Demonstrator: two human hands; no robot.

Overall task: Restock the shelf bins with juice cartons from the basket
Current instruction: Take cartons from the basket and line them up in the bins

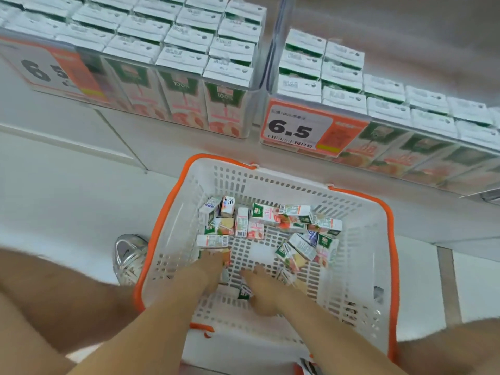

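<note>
A white basket with an orange rim [159, 231] stands on the floor below the shelf. Several small juice cartons [266, 216] lie loose on its bottom. Both my hands are inside it. My left hand [212, 267] is closed over a carton [227, 259] at the basket's left side, which it mostly hides. My right hand [261, 289] lies palm down with fingers apart over a dark green carton [244, 292]. Above, the left clear shelf bin [250, 115] is packed with upright cartons. The right shelf bin [272, 85] holds rows of cartons with bare room at its back.
Orange price tags reading 6.5 hang on the left bin's front [40, 71] and the right bin's front [295, 128]. A silver shoe [130, 255] stands against the basket's left side. My bare knees [54, 299] flank the basket. White cabinet fronts sit under the shelf.
</note>
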